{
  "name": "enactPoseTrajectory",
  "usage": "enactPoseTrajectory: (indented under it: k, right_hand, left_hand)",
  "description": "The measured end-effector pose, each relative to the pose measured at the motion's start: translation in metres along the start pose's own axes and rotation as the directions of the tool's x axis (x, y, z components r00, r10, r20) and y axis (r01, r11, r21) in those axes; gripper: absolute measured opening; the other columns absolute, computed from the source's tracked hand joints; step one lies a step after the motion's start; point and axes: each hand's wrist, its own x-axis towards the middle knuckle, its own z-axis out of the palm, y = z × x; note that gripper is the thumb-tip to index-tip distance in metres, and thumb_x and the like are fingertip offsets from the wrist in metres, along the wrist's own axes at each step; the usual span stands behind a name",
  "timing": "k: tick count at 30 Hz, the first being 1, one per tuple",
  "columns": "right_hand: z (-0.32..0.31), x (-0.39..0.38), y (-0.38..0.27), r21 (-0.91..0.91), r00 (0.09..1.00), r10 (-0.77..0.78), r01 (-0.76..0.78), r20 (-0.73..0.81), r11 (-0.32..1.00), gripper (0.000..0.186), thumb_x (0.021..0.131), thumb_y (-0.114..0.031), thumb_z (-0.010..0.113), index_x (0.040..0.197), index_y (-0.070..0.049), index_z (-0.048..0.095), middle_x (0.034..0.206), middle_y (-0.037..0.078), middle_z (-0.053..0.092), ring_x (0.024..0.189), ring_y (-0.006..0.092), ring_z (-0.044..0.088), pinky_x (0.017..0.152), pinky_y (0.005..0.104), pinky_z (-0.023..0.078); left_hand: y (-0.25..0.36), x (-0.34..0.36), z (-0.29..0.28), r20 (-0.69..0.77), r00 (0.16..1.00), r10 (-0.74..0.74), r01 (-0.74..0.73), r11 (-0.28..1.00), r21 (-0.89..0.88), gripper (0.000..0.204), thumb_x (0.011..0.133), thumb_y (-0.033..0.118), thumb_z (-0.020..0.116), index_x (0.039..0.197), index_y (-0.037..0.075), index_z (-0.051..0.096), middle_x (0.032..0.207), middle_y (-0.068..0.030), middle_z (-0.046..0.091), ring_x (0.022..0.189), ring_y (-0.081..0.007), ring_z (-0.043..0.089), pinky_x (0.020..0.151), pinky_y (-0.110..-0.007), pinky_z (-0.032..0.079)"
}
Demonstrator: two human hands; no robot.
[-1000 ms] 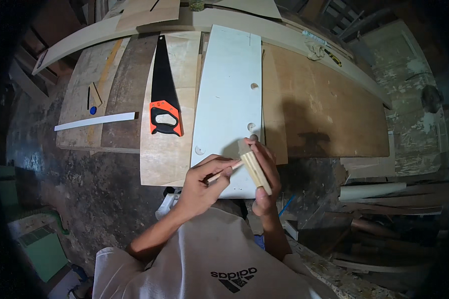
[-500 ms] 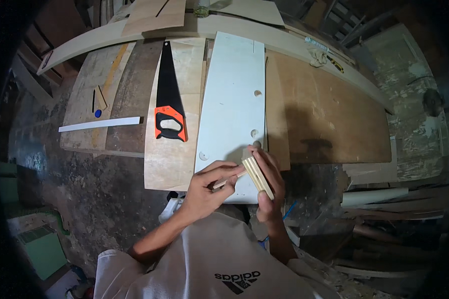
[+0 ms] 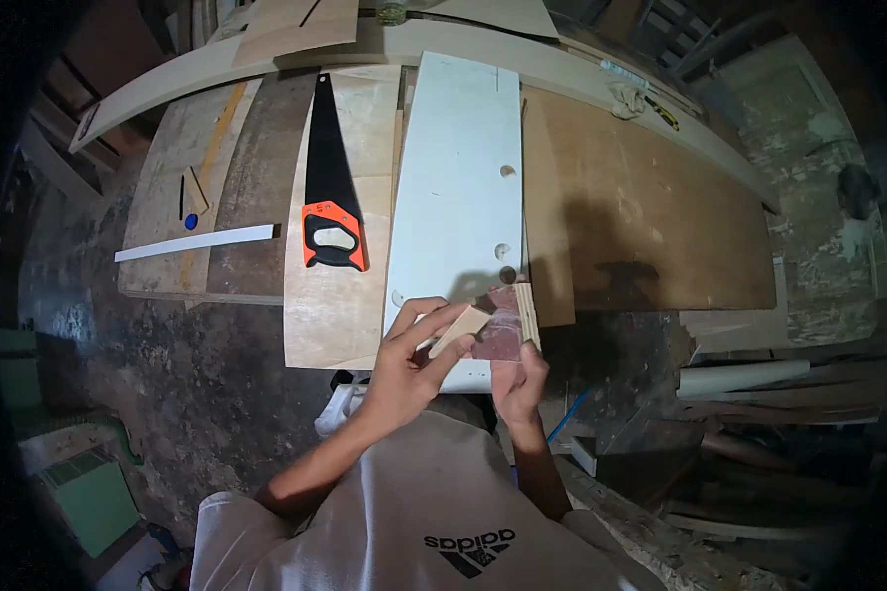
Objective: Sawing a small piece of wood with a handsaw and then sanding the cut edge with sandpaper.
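Note:
My left hand [image 3: 402,366] pinches a small pale wood piece [image 3: 460,332] between thumb and fingers. In my right hand [image 3: 516,390] is a plywood block [image 3: 528,313] with layered edges. The block's broad face is dusty reddish, like sandpaper, and is turned toward the small piece. The two are close together; whether they touch I cannot tell. Both hands are above the near end of a long white board [image 3: 453,167] with several round recesses along its edges. Left of that board, a handsaw [image 3: 333,177] with an orange and black handle lies on a plywood sheet [image 3: 315,320].
A white strip [image 3: 197,242], a blue round cap [image 3: 191,222] and thin sticks lie at the left. A brown panel [image 3: 680,217] spans the right. Along the far side are a long curved plank [image 3: 394,44], a utility knife [image 3: 663,115] and a glass jar [image 3: 392,12].
My right hand has turned the plywood block, so its reddish face now shows. The small wood piece in my left hand has tilted up, showing more of its surface.

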Motion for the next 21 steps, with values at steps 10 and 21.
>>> enactPoseTrajectory:
  k: [10, 21]
  right_hand:
    - [0.016, 0.023, -0.016, -0.378, 0.888, -0.437, 0.456, 0.142, 0.805, 0.102, 0.084, -0.049, 0.066, 0.158, 0.005, 0.019, 0.153, 0.023, 0.031, 0.145, 0.036, 0.03, 0.119, 0.05, 0.025]
    - [0.023, 0.025, -0.027, -0.35, 0.795, -0.521, 0.605, 0.31, 0.716, 0.096, 0.081, -0.043, 0.072, 0.154, 0.001, 0.028, 0.148, 0.021, 0.037, 0.134, 0.0347, 0.039, 0.112, 0.0493, 0.032]
  left_hand:
    - [-0.002, -0.004, 0.023, 0.063, 0.992, 0.105, -0.11, 0.99, 0.085, 0.035, 0.099, 0.003, 0.064, 0.134, 0.005, 0.067, 0.129, -0.0118, 0.061, 0.118, -0.0207, 0.061, 0.099, -0.028, 0.048]
    - [-0.004, -0.003, 0.019, 0.085, 0.97, 0.227, -0.235, 0.966, 0.103, 0.036, 0.095, -0.005, 0.064, 0.131, 0.001, 0.068, 0.127, -0.0134, 0.062, 0.117, -0.0232, 0.061, 0.101, -0.032, 0.048]
